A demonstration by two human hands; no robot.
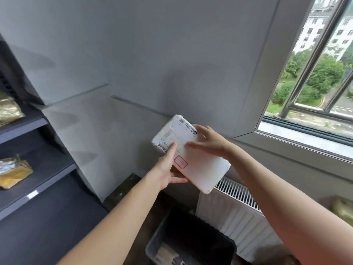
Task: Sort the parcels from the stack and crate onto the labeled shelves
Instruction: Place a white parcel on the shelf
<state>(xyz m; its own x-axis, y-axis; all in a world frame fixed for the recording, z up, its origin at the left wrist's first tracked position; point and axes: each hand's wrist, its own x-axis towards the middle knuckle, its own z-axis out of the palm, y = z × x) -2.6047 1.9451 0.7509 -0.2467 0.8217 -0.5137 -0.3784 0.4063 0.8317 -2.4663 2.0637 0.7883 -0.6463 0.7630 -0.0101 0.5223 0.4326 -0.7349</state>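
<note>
White labelled parcel (193, 153) held tilted above dark crate (191, 243).

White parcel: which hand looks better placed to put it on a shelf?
Left, probably. The left hand grips the white parcel with thumb on top and fingers beneath, and the shelves stand on that side. The right hand just touches its far side, fingers straight.

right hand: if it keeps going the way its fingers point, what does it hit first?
Probably the thumb of the left hand. The right hand rests on the white parcel, fingers pointing left across its label, and that thumb is clamped there just ahead. Blur leaves depth unclear.
</note>
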